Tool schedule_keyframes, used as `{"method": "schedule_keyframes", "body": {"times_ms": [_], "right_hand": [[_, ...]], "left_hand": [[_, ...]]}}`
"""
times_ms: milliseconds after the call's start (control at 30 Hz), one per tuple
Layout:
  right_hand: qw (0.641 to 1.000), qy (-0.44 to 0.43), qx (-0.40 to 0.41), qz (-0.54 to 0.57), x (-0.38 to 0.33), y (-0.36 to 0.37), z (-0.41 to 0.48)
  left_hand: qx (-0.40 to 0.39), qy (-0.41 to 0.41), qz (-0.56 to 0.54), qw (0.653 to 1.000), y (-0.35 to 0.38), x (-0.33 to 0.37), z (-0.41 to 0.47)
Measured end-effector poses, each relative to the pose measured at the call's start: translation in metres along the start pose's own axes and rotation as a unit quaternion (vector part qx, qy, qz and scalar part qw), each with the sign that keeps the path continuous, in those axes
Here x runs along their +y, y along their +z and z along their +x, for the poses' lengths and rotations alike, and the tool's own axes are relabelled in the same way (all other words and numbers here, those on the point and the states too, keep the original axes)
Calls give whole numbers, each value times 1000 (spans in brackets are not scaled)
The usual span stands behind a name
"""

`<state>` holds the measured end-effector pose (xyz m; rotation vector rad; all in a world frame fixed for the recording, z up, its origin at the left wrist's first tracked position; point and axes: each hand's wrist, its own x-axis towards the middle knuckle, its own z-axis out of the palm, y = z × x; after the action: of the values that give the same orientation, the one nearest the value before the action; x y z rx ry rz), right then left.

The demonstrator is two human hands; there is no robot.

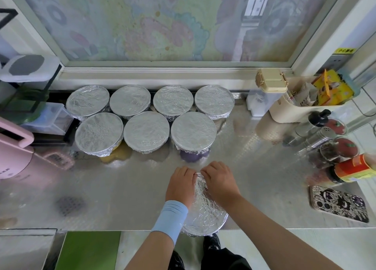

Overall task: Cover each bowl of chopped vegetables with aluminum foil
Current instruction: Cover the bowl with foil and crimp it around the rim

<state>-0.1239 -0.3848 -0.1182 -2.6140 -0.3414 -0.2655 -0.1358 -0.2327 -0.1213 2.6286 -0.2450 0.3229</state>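
A bowl topped with crinkled aluminum foil [205,212] stands at the front edge of the steel counter [126,188]. My left hand [181,185] and my right hand [219,180] both lie on the foil at the bowl's far rim, fingers curled down over the edge, fingertips nearly meeting. The bowl's contents are hidden. Behind them stand several foil-covered bowls in two rows, the nearest one [193,132] over a purple base.
A phone in a patterned case [338,202] lies front right. Spice shakers and jars [329,141] and a cream basket [284,107] crowd the right side. A pink appliance [14,151] sits left; a green board [89,249] lies below the counter edge.
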Motion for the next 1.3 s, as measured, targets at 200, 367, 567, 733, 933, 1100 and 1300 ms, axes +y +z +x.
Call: {"method": "schedule_keyframes", "body": {"times_ms": [200, 367, 567, 733, 933, 1100, 1300], "right_hand": [[998, 25, -31, 55, 8, 3, -2], [997, -2, -65, 51, 12, 2, 7], [999, 20, -39, 25, 4, -4, -2], [992, 92, -33, 78, -4, -3, 5], [993, 79, -22, 85, -1, 1, 9], [997, 47, -16, 67, 3, 4, 7], [998, 8, -27, 51, 0, 2, 5]], "left_hand": [[-20, -26, 15, 999, -1, 4, 0], [-36, -56, 21, 998, -3, 9, -3], [-64, -82, -9, 994, -9, 13, -5], [-34, -134, -24, 990, -10, 19, -9], [-81, -97, -81, 989, -6, 12, 7], [-77, -113, -103, 985, -2, 8, 7], [-62, -128, -96, 985, -4, 13, 5]]}}
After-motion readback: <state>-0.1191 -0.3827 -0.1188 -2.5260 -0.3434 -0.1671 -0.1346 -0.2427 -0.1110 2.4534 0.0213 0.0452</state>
